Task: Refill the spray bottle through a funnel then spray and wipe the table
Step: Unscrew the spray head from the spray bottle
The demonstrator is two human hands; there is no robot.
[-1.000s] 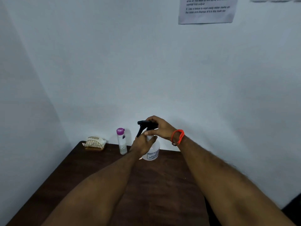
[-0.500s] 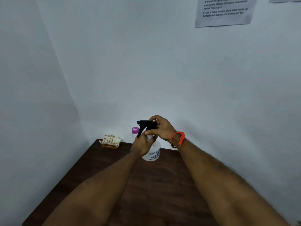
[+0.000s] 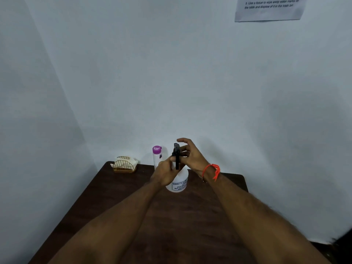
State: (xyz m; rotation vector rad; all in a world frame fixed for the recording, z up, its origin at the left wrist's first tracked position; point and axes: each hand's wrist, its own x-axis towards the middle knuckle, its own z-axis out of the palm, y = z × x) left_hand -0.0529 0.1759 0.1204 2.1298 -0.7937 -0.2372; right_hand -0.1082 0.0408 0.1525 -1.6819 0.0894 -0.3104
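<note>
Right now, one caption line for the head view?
Left hand steadies the spray bottle while the right hand grips its black trigger head.

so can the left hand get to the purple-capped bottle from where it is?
Probably yes. The purple-capped bottle stands just left of the left hand, nothing between them, but that hand would first have to let go of the spray bottle.

Both forearms are bare, no sleeves showing; the right wrist wears an orange cord bracelet [image 3: 211, 170] with loose knotted ends; the left wrist is unadorned.
</note>
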